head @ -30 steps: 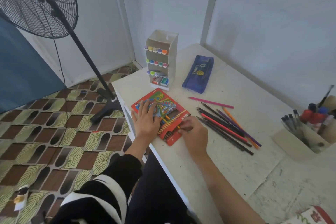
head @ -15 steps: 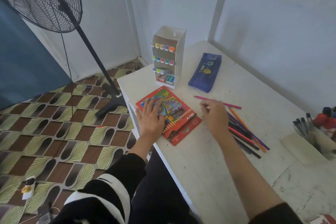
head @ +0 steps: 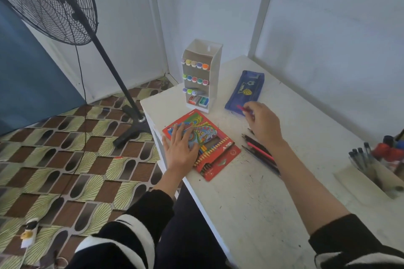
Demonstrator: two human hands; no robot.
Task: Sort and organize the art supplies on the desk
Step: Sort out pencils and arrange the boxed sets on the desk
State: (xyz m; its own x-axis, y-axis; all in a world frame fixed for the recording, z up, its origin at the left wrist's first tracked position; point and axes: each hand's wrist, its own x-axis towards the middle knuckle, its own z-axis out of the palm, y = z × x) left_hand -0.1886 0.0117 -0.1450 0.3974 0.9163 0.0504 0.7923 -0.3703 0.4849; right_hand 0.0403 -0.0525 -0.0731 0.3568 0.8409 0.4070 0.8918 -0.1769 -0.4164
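Your right hand has left the box and now pinches the pink pencil at its 1 o'clock. Left hand lies flat, steadying the box. Next pencil for boxing, likely.

One red coloured-pencil box, one blue pencil case, one white marker rack, one pen holder, one pedestal fan.
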